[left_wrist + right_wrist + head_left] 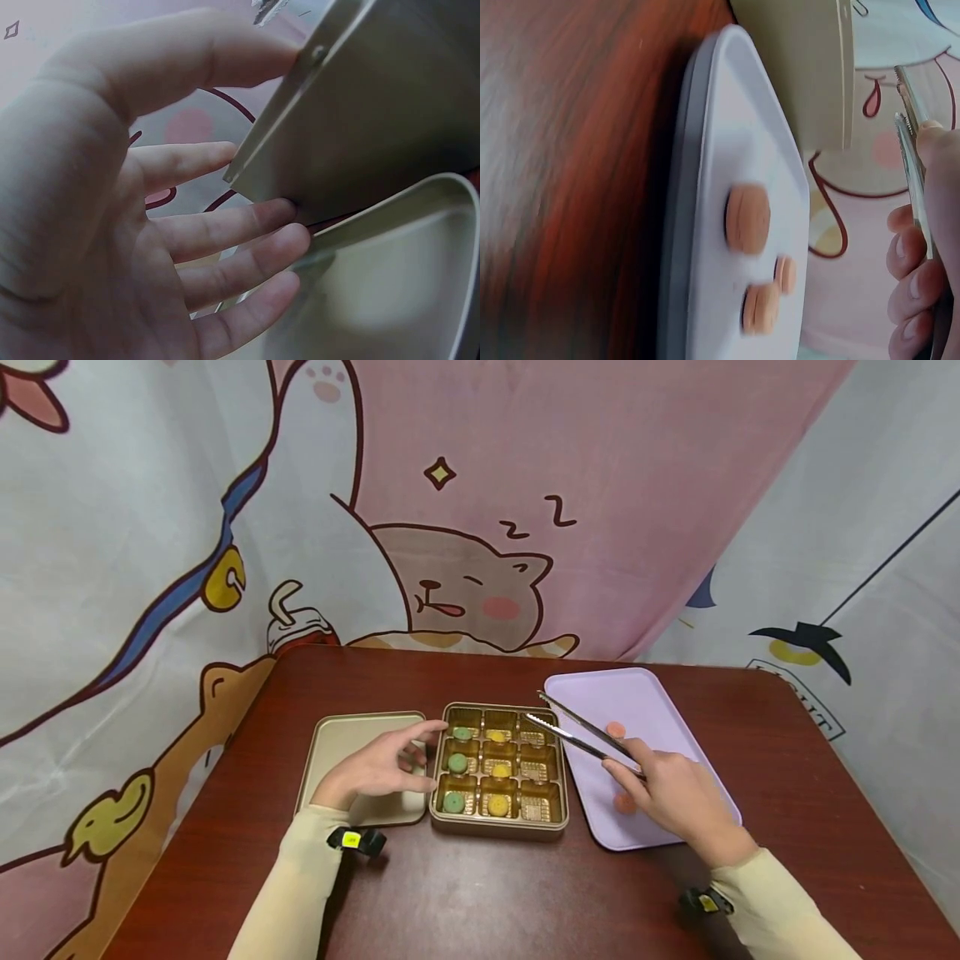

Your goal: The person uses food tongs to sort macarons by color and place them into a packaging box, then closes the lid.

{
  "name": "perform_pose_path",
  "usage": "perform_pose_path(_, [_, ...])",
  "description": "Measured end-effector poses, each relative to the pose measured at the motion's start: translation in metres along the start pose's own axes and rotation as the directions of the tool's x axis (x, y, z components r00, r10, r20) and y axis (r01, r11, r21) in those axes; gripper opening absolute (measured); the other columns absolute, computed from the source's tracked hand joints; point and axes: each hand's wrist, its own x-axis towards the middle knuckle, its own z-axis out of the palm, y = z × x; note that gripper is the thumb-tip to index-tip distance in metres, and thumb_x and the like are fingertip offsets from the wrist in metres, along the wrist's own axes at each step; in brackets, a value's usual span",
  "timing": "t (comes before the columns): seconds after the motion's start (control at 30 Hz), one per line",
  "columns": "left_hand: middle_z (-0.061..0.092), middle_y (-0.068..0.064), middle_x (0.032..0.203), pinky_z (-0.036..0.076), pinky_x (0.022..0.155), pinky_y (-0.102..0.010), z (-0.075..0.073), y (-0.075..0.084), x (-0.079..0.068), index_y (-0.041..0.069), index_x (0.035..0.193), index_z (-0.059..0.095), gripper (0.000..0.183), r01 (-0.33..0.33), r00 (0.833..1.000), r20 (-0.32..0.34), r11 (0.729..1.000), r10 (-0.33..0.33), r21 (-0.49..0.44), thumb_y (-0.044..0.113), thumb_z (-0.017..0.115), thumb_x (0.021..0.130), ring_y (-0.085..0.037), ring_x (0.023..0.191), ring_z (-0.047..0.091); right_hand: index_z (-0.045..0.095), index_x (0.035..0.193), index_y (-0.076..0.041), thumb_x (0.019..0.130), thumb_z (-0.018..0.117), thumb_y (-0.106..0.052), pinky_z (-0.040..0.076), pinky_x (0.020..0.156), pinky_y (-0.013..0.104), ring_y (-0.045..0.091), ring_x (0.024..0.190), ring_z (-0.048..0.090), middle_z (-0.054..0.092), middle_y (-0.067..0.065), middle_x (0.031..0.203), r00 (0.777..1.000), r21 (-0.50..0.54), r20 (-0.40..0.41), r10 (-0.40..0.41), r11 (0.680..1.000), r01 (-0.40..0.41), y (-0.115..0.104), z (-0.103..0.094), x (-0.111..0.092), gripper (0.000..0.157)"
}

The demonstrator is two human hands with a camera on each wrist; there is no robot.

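My left hand (378, 766) spans the left side of a gold tin box (498, 830), thumb and fingertips against or close to its wall, fingers fairly straight. Inside, a divided gold insert carries green macarons (457, 763) in its left column and yellow macarons (500, 771) in its middle column. Metal tongs (566, 737) are gripped in my right hand (678, 793). Their tips stand apart above the box's right column, nothing between them. Beneath that hand lies a lilac tray (618, 689); the right wrist view shows three orange-pink macarons (748, 217) on it.
A gold lid (337, 739) lies left of the box, partly under my left hand and wrist. The dark red-brown table (450, 902) ends at the back against a printed cartoon cloth (480, 460). The tray stands close along the box's right side.
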Motion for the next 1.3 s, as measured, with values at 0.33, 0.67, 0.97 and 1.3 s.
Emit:
perform_pose_path(0.33, [0.057, -0.014, 0.143, 0.057, 0.096, -0.047, 0.0, 0.0, 0.0, 0.016, 0.162, 0.039, 0.09, -0.005, 1.0, 0.002, 1.0, 0.005, 0.003, 0.023, 0.088, 0.087, -0.026, 0.111, 0.065, 0.064, 0.1, -0.017, 0.097, 0.074, -0.044, 0.031, 0.04, 0.035, 0.016, 0.048, 0.041, 0.046, -0.005, 0.054, 0.985, -0.051, 0.073, 0.155, 0.987, -0.151, 0.029, -0.017, -0.02, 0.029])
perform_pose_path(0.67, [0.058, -0.015, 0.143, 0.057, 0.096, -0.048, 0.0, -0.001, 0.0, 0.015, 0.161, 0.04, 0.09, -0.013, 1.0, 0.002, 1.0, 0.013, 0.001, 0.024, 0.088, 0.086, -0.027, 0.111, 0.066, 0.062, 0.113, -0.009, 0.1, 0.069, -0.046, 0.032, 0.043, 0.033, 0.017, 0.052, 0.045, 0.05, -0.001, 0.059, 0.946, -0.093, 0.16, 0.283, 0.958, -0.271, 0.054, -0.025, -0.038, 0.04])
perform_pose_path(0.97, [0.057, -0.015, 0.144, 0.058, 0.096, -0.047, 0.0, -0.001, 0.0, 0.015, 0.161, 0.039, 0.089, -0.014, 1.0, 0.003, 1.0, 0.014, 0.001, 0.023, 0.088, 0.087, -0.027, 0.112, 0.066, 0.061, 0.12, -0.003, 0.102, 0.066, -0.049, 0.035, 0.045, 0.033, 0.019, 0.056, 0.047, 0.058, 0.005, 0.066, 0.914, -0.109, 0.228, 0.335, 0.942, -0.318, 0.068, -0.022, -0.046, 0.05])
perform_pose_path(1.3, [0.057, -0.014, 0.144, 0.057, 0.096, -0.047, 0.0, 0.0, -0.001, 0.016, 0.162, 0.04, 0.089, -0.003, 1.0, 0.001, 1.0, 0.003, 0.001, 0.023, 0.088, 0.087, -0.027, 0.112, 0.065, 0.061, 0.118, -0.002, 0.103, 0.059, -0.058, 0.036, 0.045, 0.035, 0.02, 0.058, 0.048, 0.055, 0.003, 0.065, 0.872, -0.141, 0.329, 0.362, 0.932, -0.334, 0.074, -0.021, -0.05, 0.058])
